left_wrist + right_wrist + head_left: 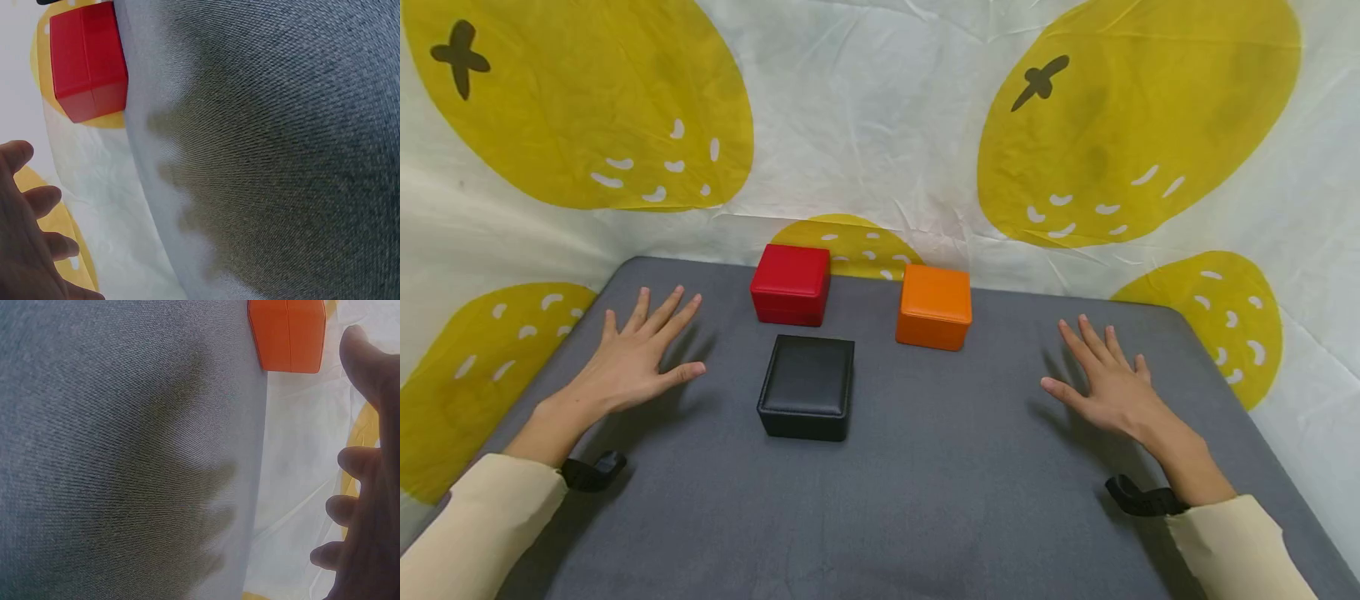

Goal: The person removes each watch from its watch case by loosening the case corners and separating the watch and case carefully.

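Note:
Three closed boxes stand on the grey table. The red box is at the back, left of the middle; the orange box sits to its right, and the black box is nearer the front. My left hand hovers palm down over the left side, fingers spread, left of the red and black boxes and apart from both. Over the right side my right hand is likewise raised with spread fingers, the orange box being nearest to it. Neither hand holds anything. Inside the boxes cannot be seen.
A grey cloth covers the table. Behind it and at both sides hangs a white curtain with large yellow fruit prints. Each wrist wears a black band, the left band and the right band.

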The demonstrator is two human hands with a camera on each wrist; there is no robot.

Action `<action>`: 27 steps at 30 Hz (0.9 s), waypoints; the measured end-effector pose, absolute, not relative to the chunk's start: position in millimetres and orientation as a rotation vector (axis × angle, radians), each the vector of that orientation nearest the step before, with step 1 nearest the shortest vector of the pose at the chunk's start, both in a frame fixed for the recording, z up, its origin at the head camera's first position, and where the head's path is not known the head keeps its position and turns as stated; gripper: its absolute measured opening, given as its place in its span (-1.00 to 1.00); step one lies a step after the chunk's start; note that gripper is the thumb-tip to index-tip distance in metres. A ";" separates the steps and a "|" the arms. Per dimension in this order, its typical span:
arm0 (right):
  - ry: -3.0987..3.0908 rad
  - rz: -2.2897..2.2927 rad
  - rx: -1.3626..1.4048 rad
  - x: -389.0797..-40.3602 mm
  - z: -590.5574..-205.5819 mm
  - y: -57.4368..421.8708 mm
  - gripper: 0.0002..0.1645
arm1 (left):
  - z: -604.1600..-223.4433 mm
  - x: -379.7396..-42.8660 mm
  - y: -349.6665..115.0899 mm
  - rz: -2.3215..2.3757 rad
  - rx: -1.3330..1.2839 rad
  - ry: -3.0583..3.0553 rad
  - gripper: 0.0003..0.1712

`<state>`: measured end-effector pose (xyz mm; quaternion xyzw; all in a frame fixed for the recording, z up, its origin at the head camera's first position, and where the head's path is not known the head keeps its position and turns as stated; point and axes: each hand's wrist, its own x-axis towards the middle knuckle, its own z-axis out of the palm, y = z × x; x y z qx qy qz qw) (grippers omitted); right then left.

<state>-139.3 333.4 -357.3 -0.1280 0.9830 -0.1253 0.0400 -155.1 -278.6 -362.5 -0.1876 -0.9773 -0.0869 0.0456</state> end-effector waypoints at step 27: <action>3.009 -0.521 -0.502 -135.7 -373.1 310.8 0.06 | -377.0 -143.8 -263.7 -0.896 -0.730 -2.857 0.06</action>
